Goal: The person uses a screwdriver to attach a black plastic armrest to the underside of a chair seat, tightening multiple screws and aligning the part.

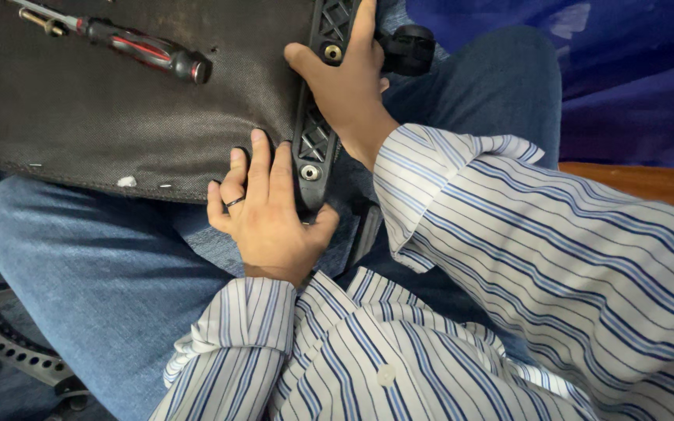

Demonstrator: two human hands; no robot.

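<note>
A dark fabric-covered chair seat panel (103, 109) lies underside up across my lap. A black plastic bracket (315, 140) with a lattice pattern and two metal bolts runs along its right edge. My left hand (263, 214), a ring on one finger, grips the bracket's lower end, fingers on the fabric and thumb around the plastic. My right hand (349, 82) presses down on the bracket's upper part, thumb beside the upper bolt (332, 52). The lower bolt (310, 172) shows between my two hands. A black knob (409, 48) sticks out beyond my right hand.
A screwdriver with a red and black handle (138, 48) rests on the panel at the top left, a small bolt (40, 22) near its shaft. A black perforated plastic part (9, 343) lies on the floor at the lower left. Blue fabric (633, 70) and wooden floor (649, 183) at right.
</note>
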